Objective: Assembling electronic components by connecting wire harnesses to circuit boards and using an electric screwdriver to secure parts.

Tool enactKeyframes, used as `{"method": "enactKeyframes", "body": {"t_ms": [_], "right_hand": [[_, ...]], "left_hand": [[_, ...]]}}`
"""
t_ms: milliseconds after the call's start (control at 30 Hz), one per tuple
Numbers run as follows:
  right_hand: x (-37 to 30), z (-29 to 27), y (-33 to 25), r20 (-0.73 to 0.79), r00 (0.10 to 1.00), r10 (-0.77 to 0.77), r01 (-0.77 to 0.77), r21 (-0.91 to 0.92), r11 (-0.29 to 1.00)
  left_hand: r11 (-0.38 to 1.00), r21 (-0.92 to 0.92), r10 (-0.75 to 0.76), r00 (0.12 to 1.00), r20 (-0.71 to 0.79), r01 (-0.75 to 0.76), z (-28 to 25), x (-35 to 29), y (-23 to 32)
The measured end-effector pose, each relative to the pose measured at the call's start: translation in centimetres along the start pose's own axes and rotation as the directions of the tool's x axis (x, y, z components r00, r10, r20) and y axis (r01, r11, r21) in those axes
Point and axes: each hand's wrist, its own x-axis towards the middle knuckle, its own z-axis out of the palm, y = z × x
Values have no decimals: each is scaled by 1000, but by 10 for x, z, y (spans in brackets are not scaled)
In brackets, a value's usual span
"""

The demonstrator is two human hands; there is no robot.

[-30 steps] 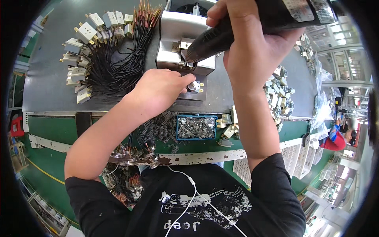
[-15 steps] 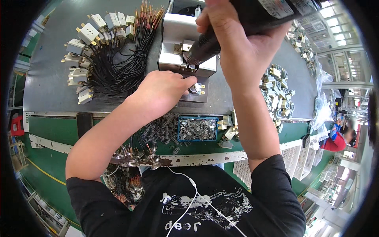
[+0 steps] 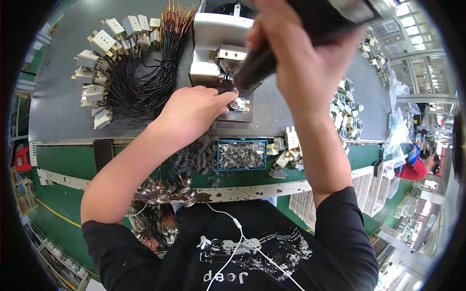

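Note:
A black power screwdriver [image 3: 310, 29] is gripped in my right hand [image 3: 306, 63], blurred by motion, its tip pointing down and left. That tip lies beside a white plug part [image 3: 231, 52] set in a metal fixture [image 3: 204, 72]. My left hand [image 3: 194, 104] is closed at the fixture's near side, its thumb and forefinger pressed together over a small dark piece I cannot make out. Just right of these fingertips, a small plug piece with brass prongs [image 3: 239, 104] sits on the metal base plate [image 3: 228, 127].
Black cables with white plug heads [image 3: 103, 42] lie bundled on the left. A blue tray [image 3: 241, 169] of small metal pieces stands in front, beside loose springs [image 3: 194, 157]. White plug parts [image 3: 345, 116] are heaped at right. Another person [image 3: 412, 169] is at far right.
My right hand and the screwdriver have shifted right, and the tip has come away from the plug part in the fixture. My left hand has stayed at nearly the same place.

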Motion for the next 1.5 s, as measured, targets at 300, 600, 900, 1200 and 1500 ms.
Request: {"method": "enactKeyframes", "body": {"t_ms": [300,600,900,1200,1500], "right_hand": [[-24,-29,-13,-20,968,248,-248,-186,951],[-23,-46,27,146,981,-124,140,-102,985],[-32,-34,12,131,985,111,-87,-179,980],[-32,-26,27,226,930,-291,259,162,952],[-27,-31,38,124,965,-233,234,4,972]], "left_hand": [[1000,-19,1,998,58,0,-7,6,-2],[1000,22,3,999,52,-4,-6,8,-1],[998,30,56,996,64,-58,-5,8,-4],[997,52,53,998,36,-55,-3,4,-4],[966,220,178,964,-196,-134,5,3,3]]}}
